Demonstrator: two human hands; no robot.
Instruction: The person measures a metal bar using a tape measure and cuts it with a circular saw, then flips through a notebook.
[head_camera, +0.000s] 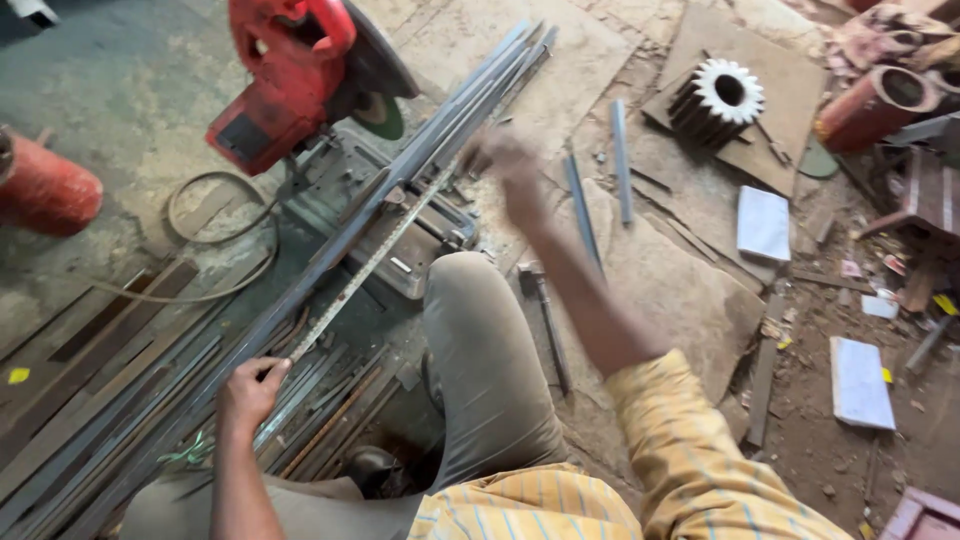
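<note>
A dusty workshop floor (120, 90) strewn with metal offcuts: a seated person stretches a measuring tape (365, 270) along a bundle of long steel bars (420, 160) resting on the base of a red chop saw (290, 75), seemingly to mark a cut. The left hand (250, 390), lower left, pinches the tape against the bars; the blurred right hand (510, 165) sits at the far end, its grip unclear. Tape and bars run from lower left to upper centre. A toothed gear (722, 98) lies upper right.
</note>
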